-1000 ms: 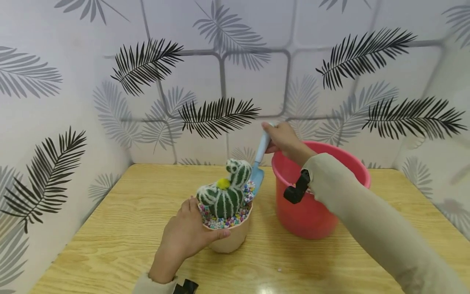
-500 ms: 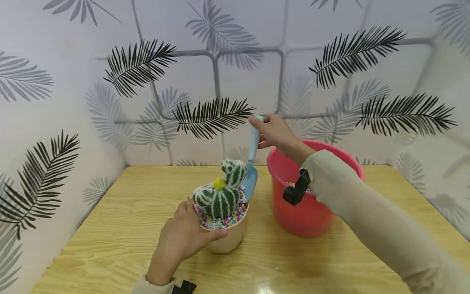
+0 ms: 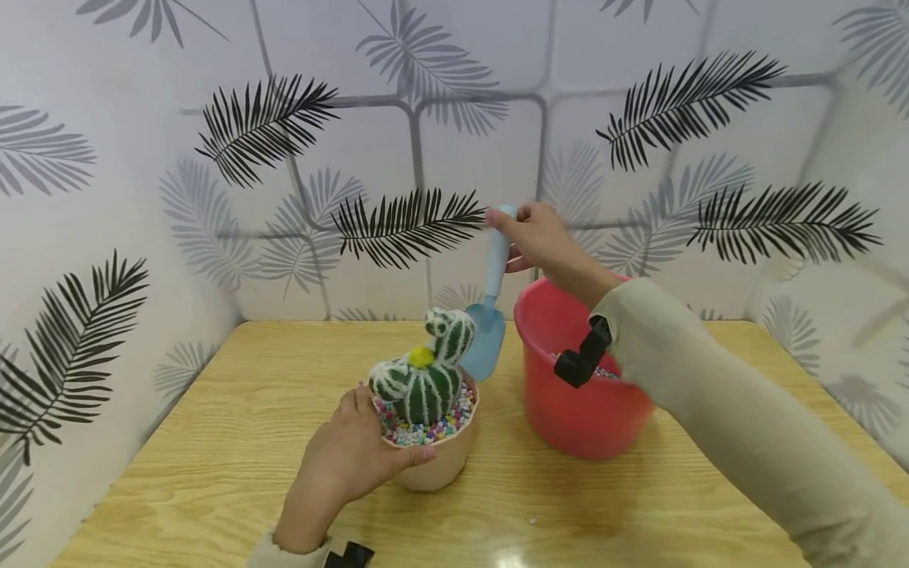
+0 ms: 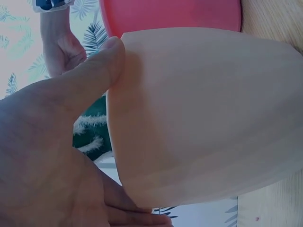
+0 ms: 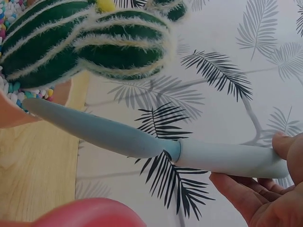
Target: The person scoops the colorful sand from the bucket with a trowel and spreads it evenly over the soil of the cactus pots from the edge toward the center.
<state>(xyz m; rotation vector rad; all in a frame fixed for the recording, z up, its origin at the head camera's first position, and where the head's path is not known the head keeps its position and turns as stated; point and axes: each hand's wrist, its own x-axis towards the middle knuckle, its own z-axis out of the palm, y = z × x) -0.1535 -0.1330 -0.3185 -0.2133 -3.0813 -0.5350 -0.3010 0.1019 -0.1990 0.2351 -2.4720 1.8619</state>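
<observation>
A green cactus with white fuzzy ridges and a yellow flower (image 3: pixel 426 390) stands in a peach flower pot (image 3: pixel 436 465) filled with colourful pebbles (image 3: pixel 454 422). My left hand (image 3: pixel 348 454) grips the pot's rim from the left, thumb along the near outside. The right hand (image 3: pixel 540 241) pinches the pale handle of a blue trowel (image 3: pixel 486 339) by its upper end. Blade down, the trowel hangs at the pot's right rim, close behind the cactus. In the right wrist view its blade (image 5: pixel 94 127) looks bare, with the tip near the pebbles.
A red bucket (image 3: pixel 575 410) with more pebbles inside stands right of the pot, under the right forearm. One loose pebble (image 3: pixel 533 521) lies on the wooden table (image 3: pixel 234 442). A leaf-patterned wall (image 3: pixel 490 150) rises behind the table.
The trowel has tipped upright and its pebbles have slid off into the pot; it then rose slightly. The right hand moved up with it. The left hand keeps its hold on the pot.
</observation>
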